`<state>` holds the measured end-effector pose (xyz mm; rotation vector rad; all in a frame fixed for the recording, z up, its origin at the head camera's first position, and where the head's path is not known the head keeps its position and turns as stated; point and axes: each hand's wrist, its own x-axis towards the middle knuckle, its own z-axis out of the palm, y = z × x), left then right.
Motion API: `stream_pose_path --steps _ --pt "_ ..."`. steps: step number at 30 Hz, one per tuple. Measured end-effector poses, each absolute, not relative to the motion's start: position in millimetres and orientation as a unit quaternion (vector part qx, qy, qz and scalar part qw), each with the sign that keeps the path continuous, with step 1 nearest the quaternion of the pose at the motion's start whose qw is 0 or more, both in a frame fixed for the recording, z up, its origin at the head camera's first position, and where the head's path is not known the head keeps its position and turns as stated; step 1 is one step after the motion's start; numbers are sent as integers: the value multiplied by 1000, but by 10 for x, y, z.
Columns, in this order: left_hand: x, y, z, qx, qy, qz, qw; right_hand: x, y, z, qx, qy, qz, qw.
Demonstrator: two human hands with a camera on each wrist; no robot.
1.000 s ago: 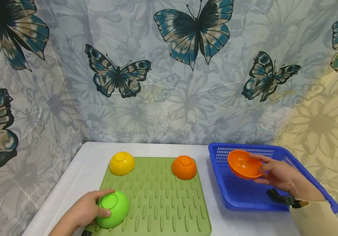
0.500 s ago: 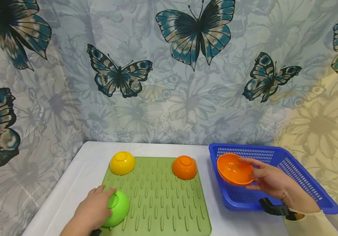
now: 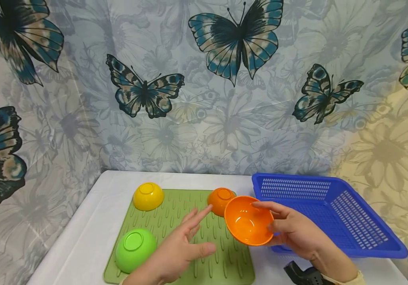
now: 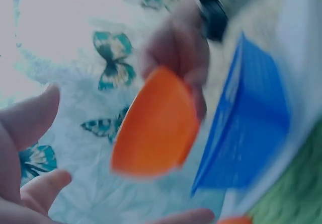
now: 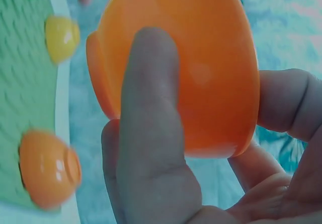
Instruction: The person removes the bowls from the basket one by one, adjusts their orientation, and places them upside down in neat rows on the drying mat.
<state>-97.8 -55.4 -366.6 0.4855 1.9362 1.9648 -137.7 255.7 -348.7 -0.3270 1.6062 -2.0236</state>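
Note:
My right hand (image 3: 298, 233) grips an orange bowl (image 3: 245, 223) by its side, above the right edge of the green mat, its inside tilted toward the head camera. In the right wrist view the fingers lie along the outer wall of that orange bowl (image 5: 211, 83). My left hand (image 3: 179, 247) is over the mat with fingers spread and holds nothing; a gap separates it from the held bowl. Upside down on the mat sit a green bowl (image 3: 136, 251) at front left, a yellow bowl (image 3: 148, 196) at back left and another orange bowl (image 3: 220, 201) at back right, partly hidden.
A blue plastic basket (image 3: 371, 221) with perforated walls stands on the white-covered table (image 3: 79, 221) at the right. The ridged green mat (image 3: 225, 261) lies left of it. A butterfly-patterned cloth (image 3: 225, 130) hangs behind the table.
My right hand has carried the orange bowl left, out from over the basket toward the mat. My left hand has let go of the green bowl and moved right with its fingers spread.

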Motion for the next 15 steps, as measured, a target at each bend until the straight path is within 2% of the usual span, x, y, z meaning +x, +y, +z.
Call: stream_pose_path --steps 4,6,15 --pt "-994 -437 -3649 158 507 811 247 -1290 2378 -3490 -136 584 -750 278" --pt "-1010 -410 -3665 162 461 831 267 -1257 2313 -3491 -141 577 -754 280" --pt "-1062 -426 -3799 174 393 857 284 -1180 2124 -3524 -158 562 -763 278"
